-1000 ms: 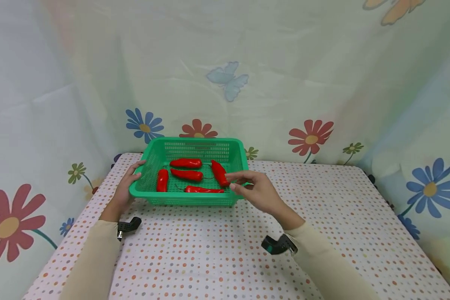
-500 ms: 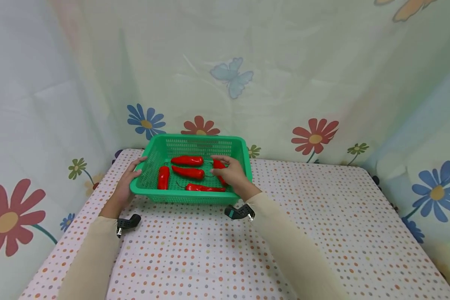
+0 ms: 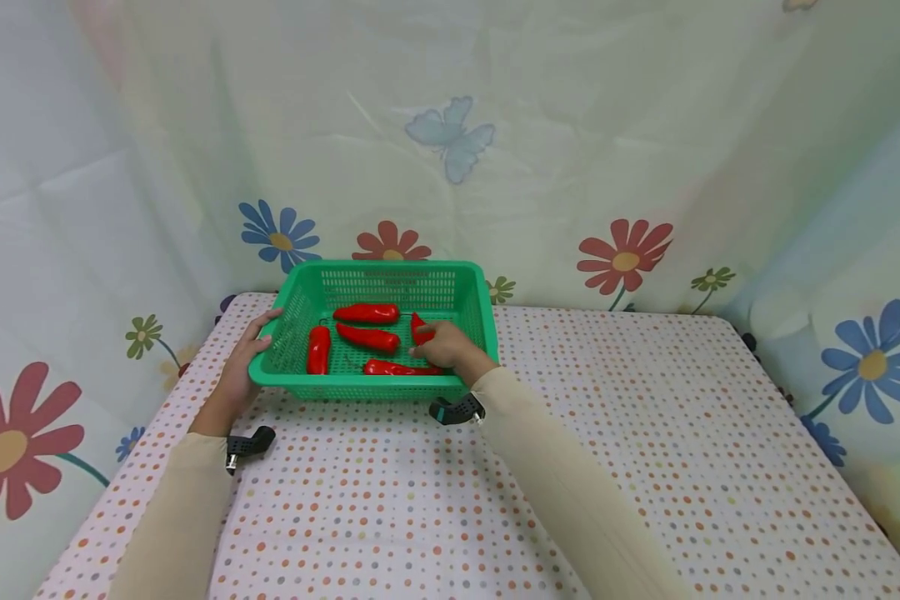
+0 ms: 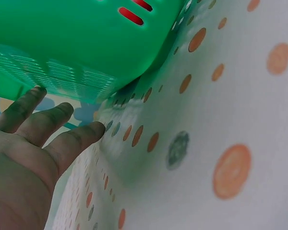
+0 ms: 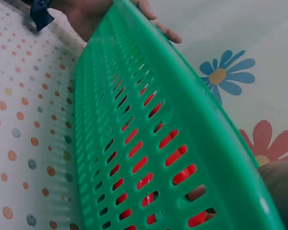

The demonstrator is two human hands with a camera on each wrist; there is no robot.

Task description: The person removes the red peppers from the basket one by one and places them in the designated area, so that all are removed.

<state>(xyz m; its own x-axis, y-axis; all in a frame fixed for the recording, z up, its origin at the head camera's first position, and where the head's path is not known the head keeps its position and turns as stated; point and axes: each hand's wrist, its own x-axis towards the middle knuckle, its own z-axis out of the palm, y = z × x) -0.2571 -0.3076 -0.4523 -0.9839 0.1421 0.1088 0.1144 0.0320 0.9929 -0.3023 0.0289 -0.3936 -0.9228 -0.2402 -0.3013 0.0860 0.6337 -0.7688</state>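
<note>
Several red chili peppers lie in a green plastic basket point(image 3: 390, 392) on the table. My right hand point(image 3: 450, 348) reaches over the near right rim, its thumb and index finger around the rightmost red chili pepper point(image 3: 417, 321), whose lower part the hand hides. Another pepper point(image 3: 390, 367) lies along the near wall, close below that hand. Outside the left end, my left hand point(image 3: 238, 371) rests against the basket, thumb near the rim. Its fingers point(image 4: 45, 122) stretch out spread beside the slotted wall in the left wrist view. Through the slots in the right wrist view, red patches show.
A white table cover point(image 3: 360, 500) with coloured dots runs under the basket and far to the right. Behind hangs a curtain point(image 3: 540, 150) printed with flowers and butterflies. Two peppers point(image 3: 366, 313) lie toward the back of the basket, another point(image 3: 318, 350) at its left.
My right hand has moved left and down into the basket from its right edge, onto the rightmost pepper. The left hand stays at the left end. The head view shifts slightly.
</note>
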